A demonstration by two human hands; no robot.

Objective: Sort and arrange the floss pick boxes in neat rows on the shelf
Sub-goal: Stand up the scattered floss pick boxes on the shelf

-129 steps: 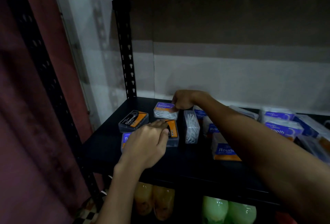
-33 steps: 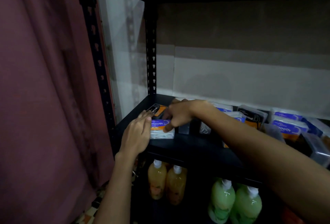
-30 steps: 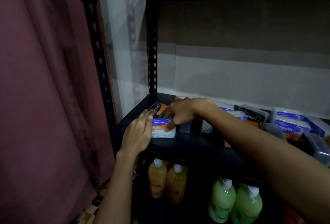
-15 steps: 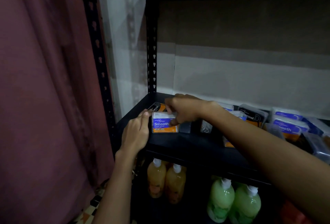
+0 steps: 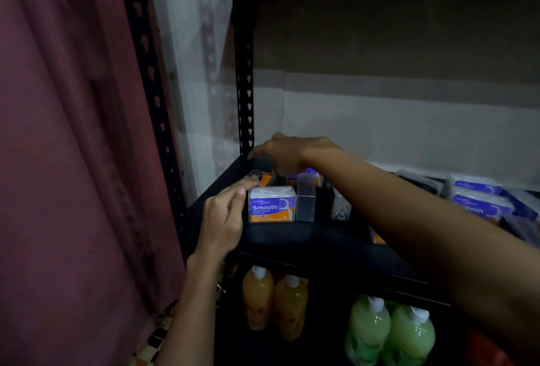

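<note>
**Smooth box upright at the shelf's left front, my hands either side**

A maroon curtain [image 5: 58, 132] hangs at the far left, beside the black perforated upright [image 5: 152, 79] of the rack; my left hand [image 5: 225, 216] comes next, fingers loosely curled, thumb and forefinger tips just at the left edge of the Smooth floss pick box [image 5: 271, 204]; I cannot tell whether they press it or only lie beside it, and they are not closed round anything; the box stands upright on the black shelf [image 5: 306, 237] near its front left corner, purple and orange label facing me; just to its right a clear box [image 5: 305, 202] stands on end, narrow side toward me, touching or nearly touching; behind these two, an orange and black box [image 5: 258, 175] lies flat toward the back corner; my right hand [image 5: 289, 155] hovers above that back row, palm down, fingers spread and loose, grasping nothing that I can see; further right, past my forearm, more purple Smooth boxes [image 5: 479, 205] lie jumbled; below the shelf stand orange bottles [image 5: 274, 301] and, right of them, green bottles [image 5: 388, 333]
</note>
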